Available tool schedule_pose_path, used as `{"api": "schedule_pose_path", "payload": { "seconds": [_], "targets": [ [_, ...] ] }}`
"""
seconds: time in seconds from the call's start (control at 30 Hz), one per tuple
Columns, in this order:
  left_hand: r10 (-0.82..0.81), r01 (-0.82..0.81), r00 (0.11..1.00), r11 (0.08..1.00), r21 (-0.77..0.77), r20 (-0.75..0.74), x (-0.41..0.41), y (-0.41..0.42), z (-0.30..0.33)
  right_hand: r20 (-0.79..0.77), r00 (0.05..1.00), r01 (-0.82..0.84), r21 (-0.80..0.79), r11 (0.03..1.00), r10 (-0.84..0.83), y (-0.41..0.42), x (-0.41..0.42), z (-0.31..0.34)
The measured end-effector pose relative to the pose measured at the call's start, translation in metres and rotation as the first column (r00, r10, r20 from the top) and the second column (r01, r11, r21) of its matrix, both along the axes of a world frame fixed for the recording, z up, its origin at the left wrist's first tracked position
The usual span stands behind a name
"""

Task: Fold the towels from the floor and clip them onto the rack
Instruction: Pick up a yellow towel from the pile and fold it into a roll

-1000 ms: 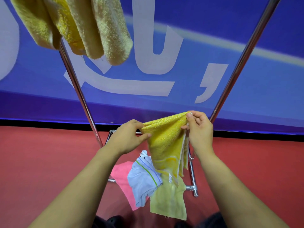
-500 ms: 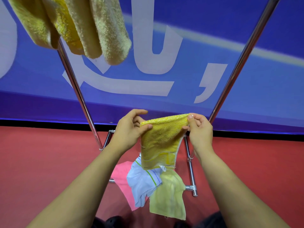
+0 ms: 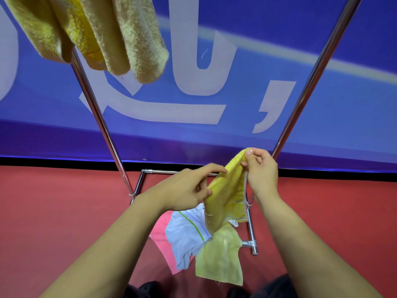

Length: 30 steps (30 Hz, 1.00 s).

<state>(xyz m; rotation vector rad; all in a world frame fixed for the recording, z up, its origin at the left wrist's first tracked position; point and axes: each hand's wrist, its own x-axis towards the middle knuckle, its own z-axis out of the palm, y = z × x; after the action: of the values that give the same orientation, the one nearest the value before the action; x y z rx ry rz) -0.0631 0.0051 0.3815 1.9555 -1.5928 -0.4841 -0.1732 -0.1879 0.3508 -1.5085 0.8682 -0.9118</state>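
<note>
The right hand [image 3: 261,175] pinches the towel [image 3: 227,194] at its 12 o'clock corner; the left hand [image 3: 184,188] grips its 9 o'clock edge. Light, limp terry probably holds best at the corners.

Bright, even light with only soft shadows on the red floor [image 3: 53,211]. Wide-angle bending splays the chrome rack poles [image 3: 101,123] outward. The hanging towels [image 3: 90,33] at upper left are soft and slightly blurred; glints streak the poles.

The left hand [image 3: 182,188] now sits lower on the yellow towel [image 3: 225,196], at its left edge, no longer at the top corner. The right hand [image 3: 261,171] alone pinches the top, so the towel hangs narrower and slanted.
</note>
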Motion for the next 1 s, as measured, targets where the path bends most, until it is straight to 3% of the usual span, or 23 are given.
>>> {"api": "schedule_pose_path", "payload": {
  "seconds": [0.13, 0.3, 0.47, 0.63, 0.77, 1.0],
  "targets": [
    [-0.079, 0.079, 0.997, 0.983, 0.163, -0.007, -0.01, -0.009, -0.001, -0.032, 0.997, -0.077, -0.022, 0.997, 0.076, 0.006, 0.002, 0.0],
    [-0.001, 0.058, 0.984, 0.949, 0.31, -0.18, -0.01, -0.007, -0.006, -0.09, 0.986, -0.143, -0.07, 0.987, 0.137, 0.011, 0.002, 0.0],
    [0.162, -0.068, 0.935, 0.955, 0.29, -0.314, 0.006, -0.001, -0.009, -0.14, 0.97, -0.211, -0.082, 0.974, 0.198, 0.013, -0.001, 0.002],
    [0.344, -0.223, 0.799, 0.931, 0.289, -0.493, 0.018, 0.003, -0.013, -0.137, 0.91, -0.394, 0.008, 0.919, 0.391, 0.022, 0.002, 0.001],
    [0.392, -0.279, 0.71, 0.92, 0.276, -0.586, 0.023, 0.006, -0.009, -0.117, 0.845, -0.52, 0.04, 0.853, 0.521, 0.032, 0.005, 0.0],
    [0.403, -0.325, 0.725, 0.915, 0.238, -0.559, 0.028, 0.007, -0.006, -0.095, 0.783, -0.617, 0.012, 0.787, 0.615, 0.049, 0.005, 0.006]
  ]
}}
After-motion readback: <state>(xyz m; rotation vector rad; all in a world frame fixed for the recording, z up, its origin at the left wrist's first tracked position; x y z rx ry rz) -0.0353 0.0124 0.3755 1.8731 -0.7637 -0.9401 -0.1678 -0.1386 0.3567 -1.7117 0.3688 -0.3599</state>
